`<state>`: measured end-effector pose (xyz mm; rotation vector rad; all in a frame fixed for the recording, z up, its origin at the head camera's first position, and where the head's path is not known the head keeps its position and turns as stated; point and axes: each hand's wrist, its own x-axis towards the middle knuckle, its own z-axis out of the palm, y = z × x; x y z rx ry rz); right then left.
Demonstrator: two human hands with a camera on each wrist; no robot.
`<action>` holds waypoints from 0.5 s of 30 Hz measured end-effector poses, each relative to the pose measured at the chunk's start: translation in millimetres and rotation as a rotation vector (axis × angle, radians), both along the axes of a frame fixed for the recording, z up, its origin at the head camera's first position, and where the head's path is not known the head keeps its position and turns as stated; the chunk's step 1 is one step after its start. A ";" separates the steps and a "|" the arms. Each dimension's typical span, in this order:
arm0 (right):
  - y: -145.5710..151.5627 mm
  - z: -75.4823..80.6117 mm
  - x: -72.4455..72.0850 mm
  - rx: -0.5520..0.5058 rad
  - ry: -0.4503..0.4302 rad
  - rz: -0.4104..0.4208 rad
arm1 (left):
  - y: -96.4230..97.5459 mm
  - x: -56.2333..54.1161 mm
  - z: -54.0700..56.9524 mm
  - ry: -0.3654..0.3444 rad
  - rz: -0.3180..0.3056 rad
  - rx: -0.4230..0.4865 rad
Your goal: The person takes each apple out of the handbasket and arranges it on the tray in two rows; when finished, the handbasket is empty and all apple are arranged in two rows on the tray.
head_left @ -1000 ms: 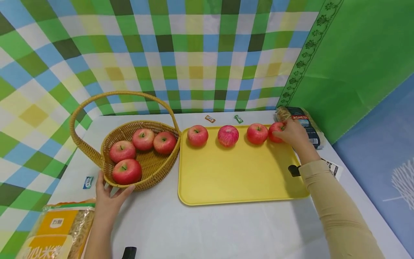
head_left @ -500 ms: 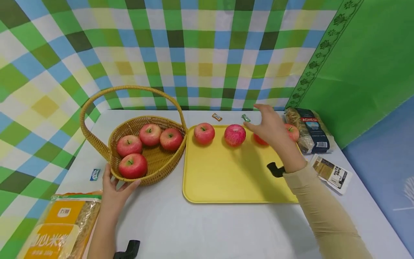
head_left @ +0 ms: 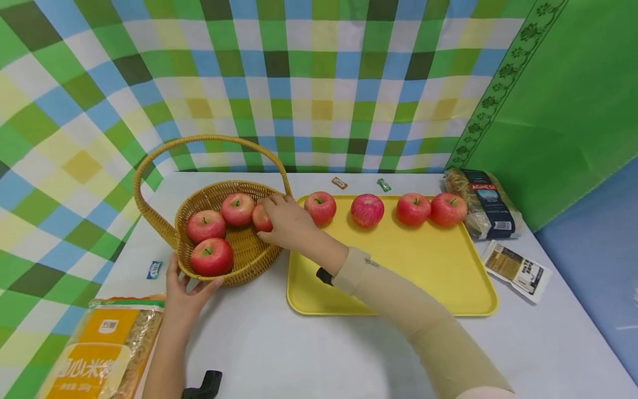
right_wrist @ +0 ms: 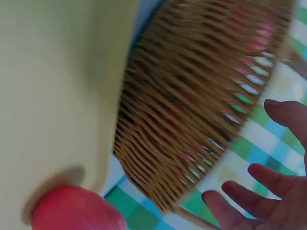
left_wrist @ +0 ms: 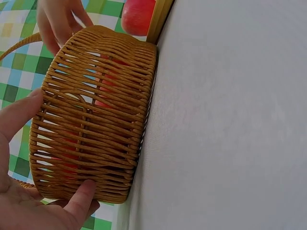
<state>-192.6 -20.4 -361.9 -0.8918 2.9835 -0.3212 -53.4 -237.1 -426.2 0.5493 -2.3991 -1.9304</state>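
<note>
Several red apples lie in the wicker basket (head_left: 251,274) on the left, which has a tall arched handle. My left hand (head_left: 186,296) holds the basket's near left side, thumb at the rim and fingers spread on the woven wall (left_wrist: 96,124). Over the basket's right rim reaches my right hand (head_left: 291,221), partly covering an apple (head_left: 261,218) inside. In the right wrist view its fingers (right_wrist: 259,199) are spread apart with nothing between them. A yellow tray (head_left: 399,277) carries a row of apples along its far edge, with a striped apple (head_left: 367,210) among them.
An orange bag of pasta (head_left: 99,354) lies front left. At the right are an AGNESI pasta bag (head_left: 485,205) and a flat packet (head_left: 518,270). Small wrapped candies (head_left: 339,183) lie behind the tray, and a blue one (head_left: 154,270) left of the basket. Checked cloth (head_left: 319,83) stands behind.
My right hand has let go of the rightmost apple at the tray's far right corner and moved left across the tray to the basket. My left hand has stayed on the basket.
</note>
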 end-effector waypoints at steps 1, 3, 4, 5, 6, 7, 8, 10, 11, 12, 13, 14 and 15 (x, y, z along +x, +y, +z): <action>-6.2 -4.3 -3.7 0.030 0.001 -0.013 | -0.1 -0.3 -0.7 0.002 -0.001 0.000; -15.4 -11.6 -11.0 0.088 0.005 -0.038 | -0.4 -0.6 -1.7 0.001 -0.004 -0.003; -18.4 -14.8 -13.9 0.113 0.003 -0.047 | -0.5 -0.4 -2.2 -0.003 -0.004 -0.002; -20.7 -17.3 -16.2 0.134 0.003 -0.055 | -0.5 -0.1 -2.6 -0.007 -0.004 -0.001; -22.3 -19.5 -18.4 0.148 0.004 -0.060 | -0.4 0.0 -2.7 -0.010 -0.004 0.002; -23.5 -21.2 -20.6 0.161 0.011 -0.061 | -0.1 0.2 -2.5 -0.013 -0.006 0.005; -24.2 -22.5 -22.5 0.171 0.017 -0.061 | 0.0 0.2 -2.4 -0.013 -0.007 0.008; -24.6 -24.4 -25.6 0.166 0.026 -0.061 | 0.3 -0.2 -1.8 -0.010 -0.007 0.009; -24.4 -25.3 -26.6 0.157 0.033 -0.059 | 0.4 -0.3 -1.5 -0.009 -0.007 0.009; -24.0 -26.4 -27.7 0.143 0.040 -0.057 | 0.4 -0.5 -1.2 -0.008 -0.006 0.008; -23.3 -26.8 -28.0 0.122 0.045 -0.053 | 0.3 -0.5 -1.1 -0.006 -0.004 0.006; -22.0 -26.3 -27.1 0.091 0.044 -0.051 | 0.1 -0.5 -1.1 -0.007 -0.004 0.003; -20.3 -25.0 -25.2 0.055 0.041 -0.048 | -0.1 -0.3 -0.8 -0.007 -0.002 0.000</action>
